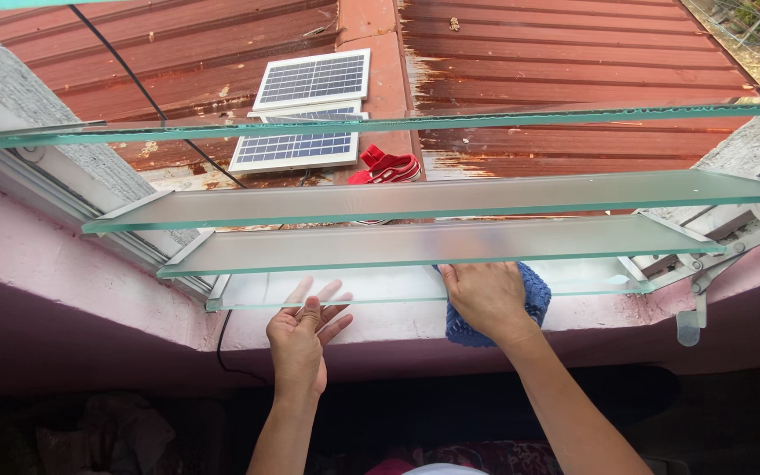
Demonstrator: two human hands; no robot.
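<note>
A louvre window with several frosted glass slats [415,198] tilted open fills the view. My right hand [485,299] presses a blue cloth [534,295] against the lowest slat [380,286], fingers wrapped over it. My left hand [303,334] holds the front edge of that same lowest slat, thumb on top and fingers spread beneath the glass.
Pink wall and sill [63,264] surround the window. A metal louvre lever [692,303] hangs at the right frame. Outside lies a rusty corrugated roof [556,53] with two small solar panels [310,79], a black cable [134,79] and a red shoe [389,167].
</note>
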